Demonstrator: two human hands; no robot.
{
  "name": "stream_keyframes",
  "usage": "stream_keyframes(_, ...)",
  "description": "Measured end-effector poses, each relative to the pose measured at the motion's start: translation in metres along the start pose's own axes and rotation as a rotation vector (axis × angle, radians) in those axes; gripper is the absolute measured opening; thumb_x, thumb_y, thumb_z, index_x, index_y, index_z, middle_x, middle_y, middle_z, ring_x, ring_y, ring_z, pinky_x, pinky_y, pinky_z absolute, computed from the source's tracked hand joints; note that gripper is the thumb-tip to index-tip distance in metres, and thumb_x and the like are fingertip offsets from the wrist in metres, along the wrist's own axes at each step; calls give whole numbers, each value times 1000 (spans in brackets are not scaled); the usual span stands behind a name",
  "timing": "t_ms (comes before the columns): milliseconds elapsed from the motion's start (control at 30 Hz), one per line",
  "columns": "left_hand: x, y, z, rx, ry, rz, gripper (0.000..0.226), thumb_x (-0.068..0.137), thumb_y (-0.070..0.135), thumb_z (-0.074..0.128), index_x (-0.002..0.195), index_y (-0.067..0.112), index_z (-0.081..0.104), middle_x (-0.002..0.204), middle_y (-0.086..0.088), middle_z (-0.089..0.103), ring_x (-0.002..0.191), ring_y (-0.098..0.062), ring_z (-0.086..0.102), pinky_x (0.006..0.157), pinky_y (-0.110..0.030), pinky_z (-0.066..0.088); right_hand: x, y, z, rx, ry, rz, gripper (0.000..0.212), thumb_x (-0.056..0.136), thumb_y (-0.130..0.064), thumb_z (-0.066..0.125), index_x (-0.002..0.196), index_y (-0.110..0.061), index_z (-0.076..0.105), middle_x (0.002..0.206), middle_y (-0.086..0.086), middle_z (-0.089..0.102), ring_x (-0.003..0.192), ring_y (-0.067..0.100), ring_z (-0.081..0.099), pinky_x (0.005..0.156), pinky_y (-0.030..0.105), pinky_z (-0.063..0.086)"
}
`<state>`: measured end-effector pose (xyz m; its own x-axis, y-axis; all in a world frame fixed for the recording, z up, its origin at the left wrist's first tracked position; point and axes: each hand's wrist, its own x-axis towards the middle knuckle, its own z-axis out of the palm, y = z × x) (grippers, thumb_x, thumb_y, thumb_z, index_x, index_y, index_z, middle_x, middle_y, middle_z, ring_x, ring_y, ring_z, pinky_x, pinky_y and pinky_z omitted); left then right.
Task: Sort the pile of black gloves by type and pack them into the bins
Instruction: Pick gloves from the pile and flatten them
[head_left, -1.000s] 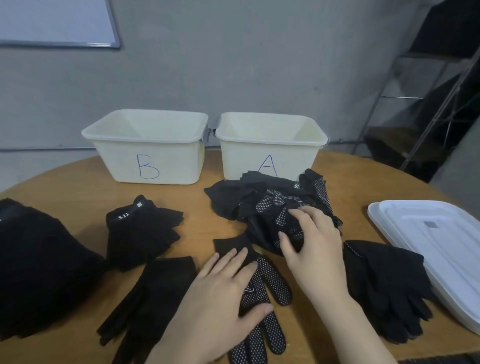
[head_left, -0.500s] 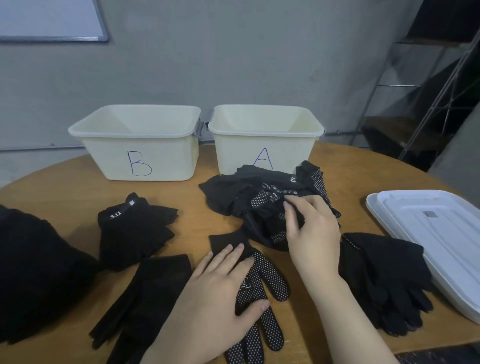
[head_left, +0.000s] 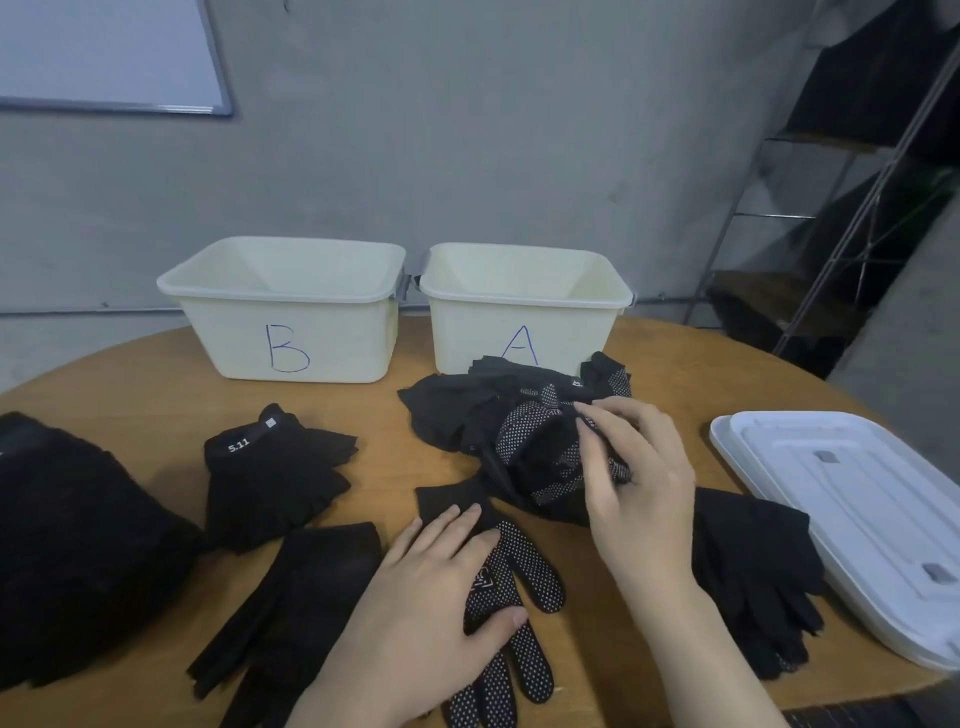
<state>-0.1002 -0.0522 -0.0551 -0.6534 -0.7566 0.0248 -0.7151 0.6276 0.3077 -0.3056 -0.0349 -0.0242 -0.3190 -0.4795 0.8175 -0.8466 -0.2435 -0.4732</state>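
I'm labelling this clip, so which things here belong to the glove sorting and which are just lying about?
Job:
- bin A, bin B
- mixed glove pile, gripped by the right hand
- dotted glove under the left hand
- 5.11 gloves
- plain gloves

Lying about:
- white lid
- whiteboard
- shelf rack
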Motion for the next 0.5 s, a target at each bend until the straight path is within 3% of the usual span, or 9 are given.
stream_keyframes(133, -1, 1, -2, -6, 0, 0, 79, 94, 77, 34, 161, 38, 18, 170, 18, 2, 155, -1, -5, 129, -34, -4, 9, -19, -14, 187, 17, 85, 17, 101, -9, 58, 105, -6, 75, 102, -4, 72, 99, 10, 67, 88, 26, 52)
stream_keyframes(267, -1, 8, -5, -88, 161, -21, 65, 99, 71, 32, 155, 38, 32, 159, 24, 28, 147, 4, 18, 127, -24, 6, 19, -38, -26, 385, 5, 305, 17, 102, -9, 57, 104, -13, 74, 94, -10, 74, 94, 11, 70, 81, 16, 51)
stream_keyframes(367, -1, 11, -7, -363, 289, -58, 55, 100, 64, 35, 147, 38, 43, 143, 30, 43, 135, 11, 34, 119, -26, 32, 24, -48, -30, 493, -17, 377, 18, 103, -9, 56, 101, -15, 73, 84, 3, 72, 75, 10, 68, 70, 12, 50)
stream_keyframes(500, 0, 12, -11, -712, 316, -130, 53, 99, 49, 55, 149, 44, 39, 141, 32, 50, 133, 13, 42, 118, -29, 39, 26, -59, -34, 628, -56, 441, 19, 103, -16, 55, 97, -14, 73, 77, 13, 67, 63, 10, 64, 64, 18, 52)
